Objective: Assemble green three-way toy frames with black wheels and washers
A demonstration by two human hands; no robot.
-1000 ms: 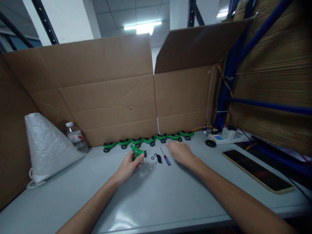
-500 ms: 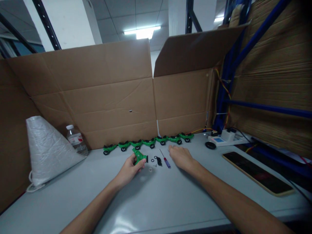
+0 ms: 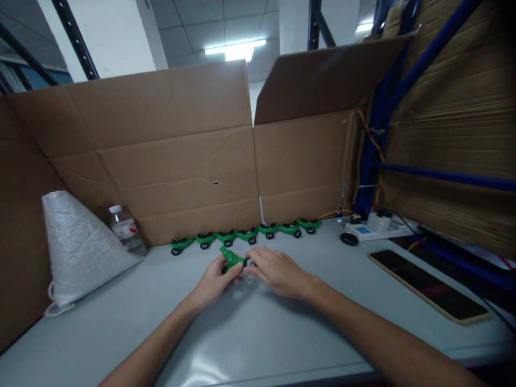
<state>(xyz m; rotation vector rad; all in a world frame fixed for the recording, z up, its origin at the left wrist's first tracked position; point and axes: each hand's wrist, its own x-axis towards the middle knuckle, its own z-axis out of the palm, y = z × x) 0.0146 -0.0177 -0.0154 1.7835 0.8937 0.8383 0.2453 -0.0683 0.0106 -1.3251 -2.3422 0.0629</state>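
Note:
My left hand (image 3: 213, 282) is closed around a green toy vehicle body (image 3: 230, 258), with a black piece at its right end. My right hand (image 3: 280, 273) has come up against that end, thumb and fingers pinched together. What the right fingers hold is hidden or too small to name. A small whitish ring (image 3: 249, 279) shows on the table just below the fingertips. The screwdriver and the small black parts lie behind or under my right hand, mostly out of sight.
Several green toy vehicles (image 3: 252, 236) with black wheels stand in a row along the cardboard wall (image 3: 181, 177). A phone (image 3: 427, 285), a power strip (image 3: 374, 228) and a black round item (image 3: 349, 239) lie to the right. A silver bag (image 3: 84, 258) and a water bottle (image 3: 127, 231) stand left.
My right hand has moved left from beside the screwdriver to the toy body, and now covers the small parts. My left hand keeps its hold in nearly the same place.

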